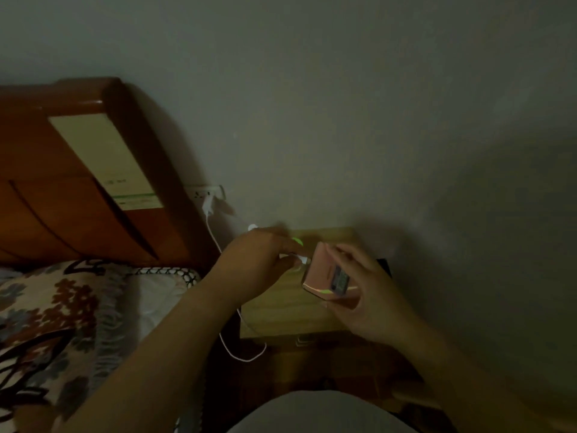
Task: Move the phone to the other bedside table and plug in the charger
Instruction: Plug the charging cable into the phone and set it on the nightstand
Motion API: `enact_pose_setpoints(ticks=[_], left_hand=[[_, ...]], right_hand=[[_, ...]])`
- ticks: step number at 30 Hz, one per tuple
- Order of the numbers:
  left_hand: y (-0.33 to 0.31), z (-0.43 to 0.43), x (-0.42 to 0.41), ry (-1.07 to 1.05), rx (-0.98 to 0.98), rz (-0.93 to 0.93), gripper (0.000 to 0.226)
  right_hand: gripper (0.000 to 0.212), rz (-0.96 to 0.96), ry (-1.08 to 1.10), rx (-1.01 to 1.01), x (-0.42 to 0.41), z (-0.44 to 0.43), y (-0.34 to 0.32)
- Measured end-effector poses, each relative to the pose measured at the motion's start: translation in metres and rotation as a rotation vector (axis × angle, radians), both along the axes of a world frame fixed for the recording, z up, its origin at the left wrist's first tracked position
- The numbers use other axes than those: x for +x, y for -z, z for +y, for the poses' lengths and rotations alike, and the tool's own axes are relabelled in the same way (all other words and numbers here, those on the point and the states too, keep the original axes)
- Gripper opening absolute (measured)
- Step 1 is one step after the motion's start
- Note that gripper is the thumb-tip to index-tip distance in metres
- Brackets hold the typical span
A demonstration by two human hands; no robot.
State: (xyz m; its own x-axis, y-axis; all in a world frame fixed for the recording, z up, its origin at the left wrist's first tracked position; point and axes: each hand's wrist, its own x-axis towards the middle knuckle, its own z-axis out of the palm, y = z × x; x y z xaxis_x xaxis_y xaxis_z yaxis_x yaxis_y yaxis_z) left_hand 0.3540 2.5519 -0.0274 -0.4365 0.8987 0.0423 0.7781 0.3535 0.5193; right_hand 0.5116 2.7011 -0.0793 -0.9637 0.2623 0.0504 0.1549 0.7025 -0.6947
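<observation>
A pink phone point(321, 276) is held above the light wooden bedside table point(281, 310), gripped by my right hand point(365, 292) with its back facing up. My left hand point(259, 260) pinches the white plug end point(303, 260) of the charger cable right at the phone's near edge; whether it is inserted I cannot tell. The white cable point(240, 345) loops down off the table's left side and runs up to a white charger adapter point(208, 205) plugged into a wall socket point(206, 192).
A wooden headboard point(62, 182) and a bed with a floral pillow point(62, 307) lie to the left. A dark object point(385, 265) lies at the table's right edge. The plain wall rises behind. The room is dim.
</observation>
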Motion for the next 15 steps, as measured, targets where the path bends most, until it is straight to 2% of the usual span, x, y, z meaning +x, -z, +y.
enact_pose_setpoints(ticks=[5,8,10,15], left_hand=[[0.002,0.047,0.0,0.017,0.031,-0.06,0.019],[0.003,0.065,0.0,-0.073,0.1,-0.171,0.019],[0.003,0.073,-0.001,-0.1,0.109,-0.215,0.01],[-0.004,0.084,-0.01,-0.035,0.066,-0.19,0.007]], right_hand=[[0.086,0.017,-0.005,0.089,0.006,0.048,-0.002],[0.085,0.026,0.0,0.052,0.006,0.065,-0.006],[0.081,0.04,0.022,0.04,0.004,0.07,-0.008],[0.078,0.053,0.062,0.059,0.002,0.072,-0.012]])
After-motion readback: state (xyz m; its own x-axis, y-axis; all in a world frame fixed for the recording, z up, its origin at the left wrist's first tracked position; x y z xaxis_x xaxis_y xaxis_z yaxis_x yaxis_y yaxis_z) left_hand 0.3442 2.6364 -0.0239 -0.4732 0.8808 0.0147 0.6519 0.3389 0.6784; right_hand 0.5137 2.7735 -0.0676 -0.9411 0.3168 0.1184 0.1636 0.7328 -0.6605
